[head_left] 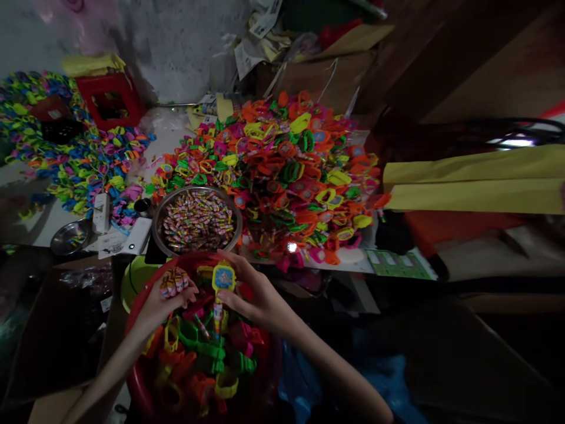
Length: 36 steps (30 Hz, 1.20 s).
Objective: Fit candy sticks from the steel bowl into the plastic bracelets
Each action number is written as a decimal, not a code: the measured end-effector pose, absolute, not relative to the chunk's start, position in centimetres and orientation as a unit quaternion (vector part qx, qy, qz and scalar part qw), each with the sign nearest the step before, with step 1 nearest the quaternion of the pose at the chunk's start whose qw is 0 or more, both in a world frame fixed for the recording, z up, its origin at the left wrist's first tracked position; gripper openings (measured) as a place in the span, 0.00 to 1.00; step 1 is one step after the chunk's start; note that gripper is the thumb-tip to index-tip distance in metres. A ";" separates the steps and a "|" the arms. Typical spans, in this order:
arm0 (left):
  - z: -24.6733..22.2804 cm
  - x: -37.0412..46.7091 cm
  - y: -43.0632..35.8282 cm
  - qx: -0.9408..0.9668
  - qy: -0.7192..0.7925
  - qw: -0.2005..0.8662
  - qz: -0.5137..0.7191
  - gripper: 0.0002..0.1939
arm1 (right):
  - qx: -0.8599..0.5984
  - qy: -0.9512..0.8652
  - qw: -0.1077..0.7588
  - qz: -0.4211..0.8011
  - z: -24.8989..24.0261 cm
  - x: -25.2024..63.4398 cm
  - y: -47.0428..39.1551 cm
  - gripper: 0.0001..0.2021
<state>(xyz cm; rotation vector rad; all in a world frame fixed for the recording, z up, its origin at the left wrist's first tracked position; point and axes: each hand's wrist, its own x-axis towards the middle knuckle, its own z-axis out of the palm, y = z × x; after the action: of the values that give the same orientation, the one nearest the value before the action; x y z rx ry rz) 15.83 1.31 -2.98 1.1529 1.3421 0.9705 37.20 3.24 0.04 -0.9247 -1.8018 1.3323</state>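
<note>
In my left hand [170,297] is a bundle of small printed tubes [175,284], like wrapped candy rolls, gripped side by side. My right hand [251,294] pinches a yellow toy watch [223,278] with a blue picture face. One candy roll [218,321] hangs below the watch face, seemingly joined to its strap. Both hands are over a red basin [135,353] holding loose toy watches in green, orange, yellow and pink. Just beyond the hands stands a metal bowl [238,221] full of the same printed rolls.
A big heap of toy watches [300,176] covers the table behind the bowl. More small colourful pieces [88,159] lie at left around a red stool [110,97]. A white power strip [101,212], a white box [139,235] and a small metal dish [70,237] sit near the table edge.
</note>
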 end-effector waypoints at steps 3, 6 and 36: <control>-2.9 15.9 1.3 0.489 0.561 0.530 0.407 0.13 | -0.345 -0.670 0.348 0.558 0.2 37.1 3.2 0.24; -2.9 15.9 1.4 0.484 0.561 0.534 0.406 0.12 | -0.337 -0.665 0.343 0.571 -0.1 37.1 3.1 0.22; -2.7 15.9 1.2 0.482 0.583 0.511 0.407 0.11 | -0.311 -0.748 0.387 0.441 0.0 38.8 2.9 0.24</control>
<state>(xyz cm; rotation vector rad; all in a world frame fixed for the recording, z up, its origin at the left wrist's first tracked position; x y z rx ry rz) 15.94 1.21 -2.73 1.1611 1.4043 0.9795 38.79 2.90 -0.01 -0.7909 -1.9039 1.1217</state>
